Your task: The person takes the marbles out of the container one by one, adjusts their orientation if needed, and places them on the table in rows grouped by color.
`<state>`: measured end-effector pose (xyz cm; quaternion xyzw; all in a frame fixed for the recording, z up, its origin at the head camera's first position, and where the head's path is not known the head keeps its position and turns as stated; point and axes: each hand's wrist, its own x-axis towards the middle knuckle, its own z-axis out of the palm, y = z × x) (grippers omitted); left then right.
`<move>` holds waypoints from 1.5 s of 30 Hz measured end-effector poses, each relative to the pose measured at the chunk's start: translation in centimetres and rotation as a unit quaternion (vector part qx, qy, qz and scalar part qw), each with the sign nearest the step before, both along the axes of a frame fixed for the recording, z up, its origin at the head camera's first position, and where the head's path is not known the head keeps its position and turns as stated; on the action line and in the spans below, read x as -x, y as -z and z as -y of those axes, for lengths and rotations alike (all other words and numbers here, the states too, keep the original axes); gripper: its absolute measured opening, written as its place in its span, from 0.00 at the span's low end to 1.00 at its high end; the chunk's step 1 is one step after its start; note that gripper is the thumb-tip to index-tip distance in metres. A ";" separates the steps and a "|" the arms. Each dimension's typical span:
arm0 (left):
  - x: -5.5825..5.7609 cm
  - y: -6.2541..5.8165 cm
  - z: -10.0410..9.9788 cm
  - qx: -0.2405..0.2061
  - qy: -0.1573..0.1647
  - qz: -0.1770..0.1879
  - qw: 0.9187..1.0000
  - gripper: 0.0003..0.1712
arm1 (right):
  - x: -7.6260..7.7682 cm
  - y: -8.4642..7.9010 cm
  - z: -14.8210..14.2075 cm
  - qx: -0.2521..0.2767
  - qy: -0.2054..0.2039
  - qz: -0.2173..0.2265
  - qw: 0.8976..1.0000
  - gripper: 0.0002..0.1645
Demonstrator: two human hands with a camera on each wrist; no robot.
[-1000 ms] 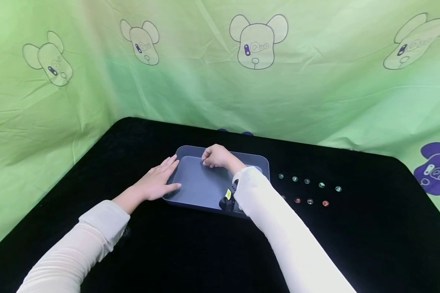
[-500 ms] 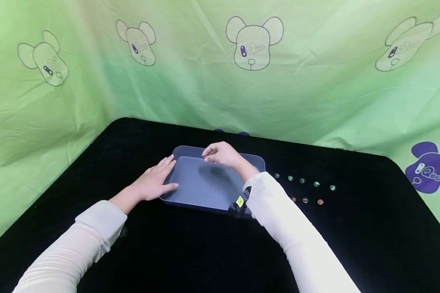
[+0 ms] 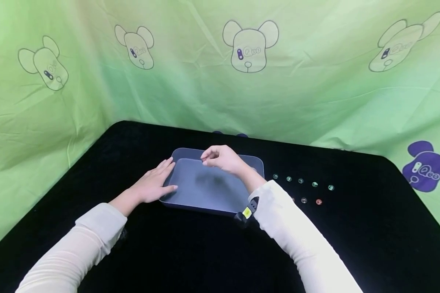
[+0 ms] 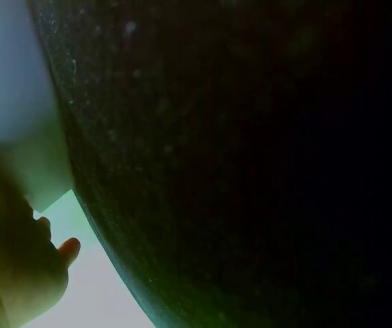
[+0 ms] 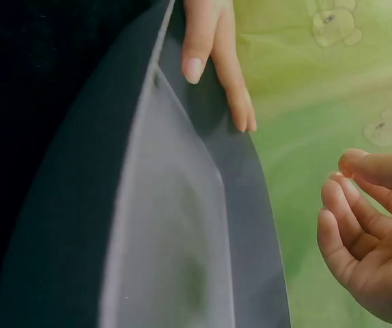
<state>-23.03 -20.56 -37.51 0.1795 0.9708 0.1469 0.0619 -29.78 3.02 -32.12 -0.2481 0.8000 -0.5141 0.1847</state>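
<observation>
A translucent grey tray (image 3: pixel 190 195) lies on the black table (image 3: pixel 132 244). My left hand (image 3: pixel 155 185) lies flat on the table, its straight fingers (image 5: pixel 213 61) touching the tray's left wall (image 5: pixel 148 102). My right hand (image 3: pixel 220 158) hovers above the tray's far part. Its fingers (image 5: pixel 360 219) are curled and thumb and forefinger tips are close together. Whether they pinch something small is not clear. The tray floor (image 5: pixel 175 232) that shows looks bare. The left wrist view shows only a bit of my left hand (image 4: pixel 25 273) and dark cloth.
Small glass beads lie in two rows on the table right of the tray: a green row (image 3: pixel 300 180) and a nearer row with a red one (image 3: pixel 318 202). A green cloth (image 3: pixel 220 93) with bear prints walls in the table's back and sides.
My right hand has risen a little from the tray floor and its forearm has swung toward me. The left hand stays against the tray.
</observation>
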 end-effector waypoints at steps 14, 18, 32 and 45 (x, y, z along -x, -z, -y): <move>-0.2 0.0 -0.1 -0.005 0.002 -0.003 1.000 0.43 | -1.9 -0.5 -1.9 0.029 -0.001 -0.026 0.999 0.09; -0.3 0.0 0.0 -0.008 0.002 -0.003 1.000 0.42 | -2.6 -0.6 -2.4 0.037 -0.003 -0.023 0.999 0.09; -0.4 -0.2 -0.1 0.001 0.007 -0.004 1.000 0.42 | -4.9 -1.3 -4.7 0.077 -0.007 -0.031 0.997 0.10; -0.5 -0.2 -0.2 0.016 0.012 -0.021 1.000 0.41 | -6.5 -1.3 -6.5 0.085 0.006 -0.014 0.996 0.09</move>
